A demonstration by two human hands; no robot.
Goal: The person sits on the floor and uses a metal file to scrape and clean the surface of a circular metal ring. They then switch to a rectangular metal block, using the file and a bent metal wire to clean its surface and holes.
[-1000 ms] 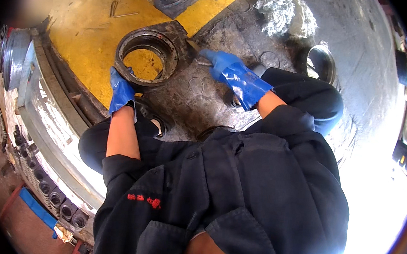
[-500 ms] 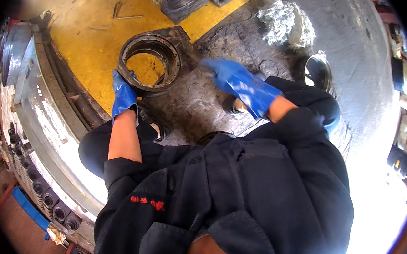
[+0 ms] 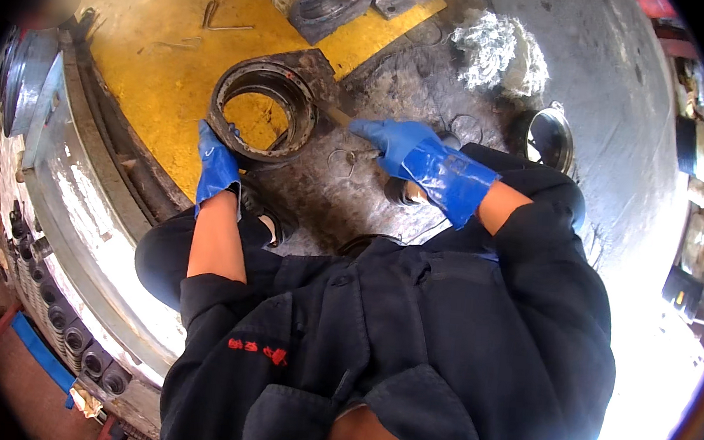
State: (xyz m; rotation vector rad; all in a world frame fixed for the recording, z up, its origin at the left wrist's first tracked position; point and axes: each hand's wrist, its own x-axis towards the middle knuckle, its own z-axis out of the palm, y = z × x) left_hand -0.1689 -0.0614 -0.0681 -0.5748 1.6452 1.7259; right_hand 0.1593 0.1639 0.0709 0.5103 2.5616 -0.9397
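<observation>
Head view, ring edge (image 3: 304, 119), right hand (image 3: 411, 146) apart

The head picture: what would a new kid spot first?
Probably the shiny blue gloves, upper middle: the left hand grips a dark round metal ring, the right hand holds a thin brownish tool beside it. Then the bright yellow floor patch, upper left, and the stringy white bundle, upper right.

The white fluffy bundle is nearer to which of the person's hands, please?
Right: the right hand is below and left of the white fluffy bundle in the picture, apart from it; the left hand is farther off, at the metal ring.
</observation>
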